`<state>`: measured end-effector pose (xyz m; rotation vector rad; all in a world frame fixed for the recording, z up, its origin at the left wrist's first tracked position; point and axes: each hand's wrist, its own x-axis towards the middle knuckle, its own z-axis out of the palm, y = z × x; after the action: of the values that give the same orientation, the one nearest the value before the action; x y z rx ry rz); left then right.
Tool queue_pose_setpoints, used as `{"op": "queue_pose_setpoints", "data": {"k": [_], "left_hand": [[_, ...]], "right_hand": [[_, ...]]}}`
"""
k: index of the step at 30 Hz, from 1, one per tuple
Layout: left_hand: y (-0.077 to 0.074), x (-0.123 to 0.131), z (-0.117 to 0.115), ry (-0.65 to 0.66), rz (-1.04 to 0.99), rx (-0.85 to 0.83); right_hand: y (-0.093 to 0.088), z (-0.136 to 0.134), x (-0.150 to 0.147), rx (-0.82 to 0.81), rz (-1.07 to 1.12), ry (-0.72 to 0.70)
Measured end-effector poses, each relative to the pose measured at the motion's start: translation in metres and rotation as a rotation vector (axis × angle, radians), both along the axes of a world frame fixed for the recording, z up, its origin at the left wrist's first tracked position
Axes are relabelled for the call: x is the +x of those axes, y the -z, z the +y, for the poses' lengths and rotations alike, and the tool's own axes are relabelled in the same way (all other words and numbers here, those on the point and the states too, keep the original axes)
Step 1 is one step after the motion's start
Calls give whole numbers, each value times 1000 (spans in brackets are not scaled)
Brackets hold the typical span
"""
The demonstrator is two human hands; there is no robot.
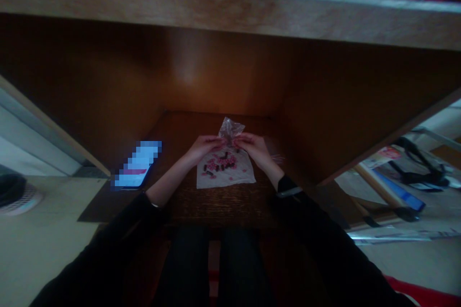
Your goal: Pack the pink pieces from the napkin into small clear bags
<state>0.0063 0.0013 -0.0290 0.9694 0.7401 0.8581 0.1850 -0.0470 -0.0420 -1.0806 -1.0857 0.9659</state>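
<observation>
Pinching a clear plastic bag (230, 129) at its neck, the left hand (205, 148) and right hand (254, 148) sit together, fingertips nearly meeting, right above a paper sheet (212, 180) of pink and dark bits (219, 164), probably to catch strays. Phone (137, 165) sits off left on the wooden desk (219, 206), leaving elbow room under the shelf (230, 5).

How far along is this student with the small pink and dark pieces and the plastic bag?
Done: the pieces lie spread on a white sheet. In hand: the left hand and right hand pinch a clear plastic bag above the sheet. Remaining: the pieces on the sheet are still loose.
</observation>
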Motion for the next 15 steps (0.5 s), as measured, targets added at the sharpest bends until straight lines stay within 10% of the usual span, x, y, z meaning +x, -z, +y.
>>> {"op": "queue_pose_setpoints", "data": {"k": [15], "left_hand": [[8, -2, 1, 39, 46, 170]], "right_hand": [[-1, 1, -2, 22, -49, -20]]}}
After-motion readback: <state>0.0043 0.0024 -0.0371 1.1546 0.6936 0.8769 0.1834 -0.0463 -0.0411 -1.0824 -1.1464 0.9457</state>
